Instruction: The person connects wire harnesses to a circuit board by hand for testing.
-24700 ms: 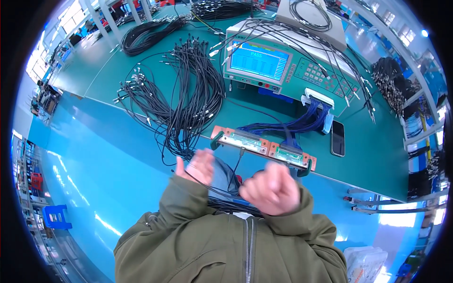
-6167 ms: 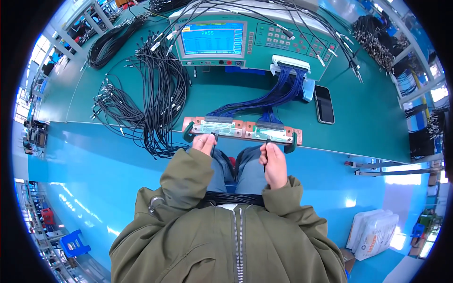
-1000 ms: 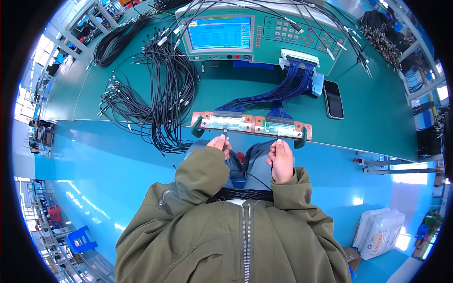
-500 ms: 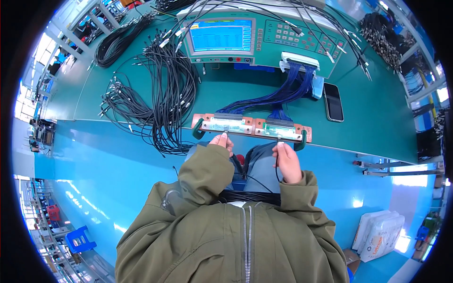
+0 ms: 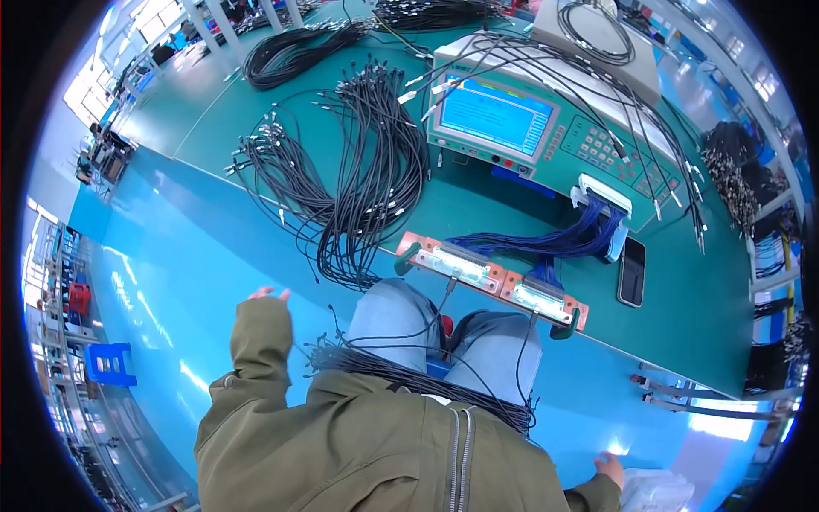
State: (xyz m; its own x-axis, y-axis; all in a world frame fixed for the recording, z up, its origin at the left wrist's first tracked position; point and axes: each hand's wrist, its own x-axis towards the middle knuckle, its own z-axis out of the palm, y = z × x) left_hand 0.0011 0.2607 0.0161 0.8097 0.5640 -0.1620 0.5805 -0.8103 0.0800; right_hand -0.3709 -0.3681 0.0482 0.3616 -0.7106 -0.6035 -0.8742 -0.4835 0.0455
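Note:
My left hand is out to the left over the blue floor, mostly behind its cuff, with the fingertips apart and nothing seen in them. Low on the right, my right hand is away from the table, fingers loosely apart and holding nothing visible. A black cable runs from the two-socket test fixture at the table edge, one end in each socket, and loops down over my knees. Across my lap lies a bundle of black cables.
A green tester with a lit screen stands on the green table, joined by blue wires to the fixture. A phone lies right of it. Black cable heaps cover the left. A blue stool stands on the floor.
Both hands have let go of the cable ends at the fixture and moved apart, the left outward left, the right down to the right. The view has turned and shifted, showing the lap bundle more fully.

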